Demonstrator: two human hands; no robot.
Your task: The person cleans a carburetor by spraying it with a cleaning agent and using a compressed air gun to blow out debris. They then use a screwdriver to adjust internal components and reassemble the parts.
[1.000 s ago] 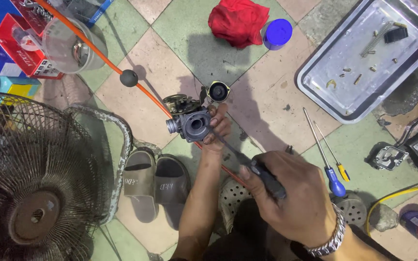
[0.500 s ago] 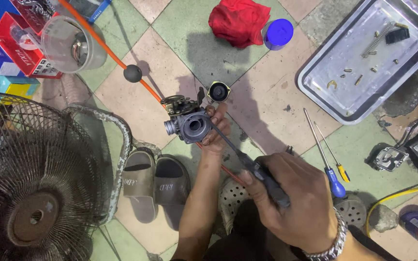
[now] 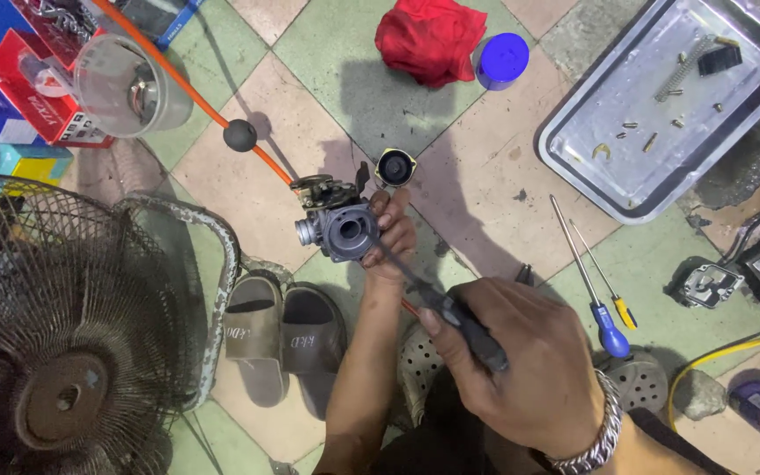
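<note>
My left hand (image 3: 389, 242) is wrapped around a grey metal carburetor (image 3: 338, 225), holding it just left of the frame's centre, its round bore turned up toward me. My right hand (image 3: 529, 369), at the lower right, is closed around the dark handle of a screwdriver (image 3: 450, 310); its thin shaft runs up and left toward the carburetor's bore, though I cannot tell whether the tip actually touches metal inside. Just above the carburetor a small black round cap (image 3: 394, 167) lies on the tiled floor. Two more screwdrivers (image 3: 593, 274), blue-handled and yellow-handled, lie to the right of my hands, and a metal tray (image 3: 573, 167) with small parts fills the upper right. A red rag (image 3: 431, 37) sits at top centre, a wire fan (image 3: 63, 352) at the lower left, and grey sandals (image 3: 283, 339) beside it.
</note>
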